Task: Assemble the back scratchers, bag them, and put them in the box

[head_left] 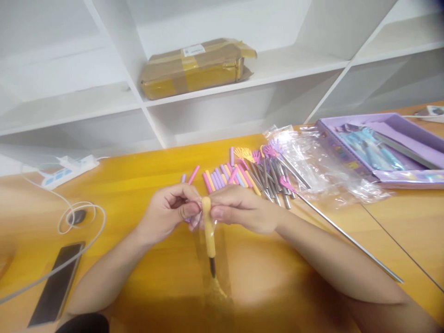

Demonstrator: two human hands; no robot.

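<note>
Both hands meet near the middle of the view, over the wooden table (156, 277). My left hand (169, 212) pinches the top of a clear plastic bag (199, 222) between thumb and fingers. From the other side my right hand (239, 208) pinches the same bag, its thumb beside a yellow handle. That yellow-handled item (208, 231) hangs upright between the hands, handle up, with a dark neck and a yellowish end pointing down; the plastic surrounds it. Just beyond the hands lie pink, purple and orange tubes (220, 178).
Metal rods (272, 178) with small coloured hand-shaped ends lie behind my right hand, beside crumpled plastic (322, 162). A purple box (409, 175) stands at the right. Left are a phone (55, 286), cable and power strip (69, 173). A taped parcel (194, 69) sits on the shelf.
</note>
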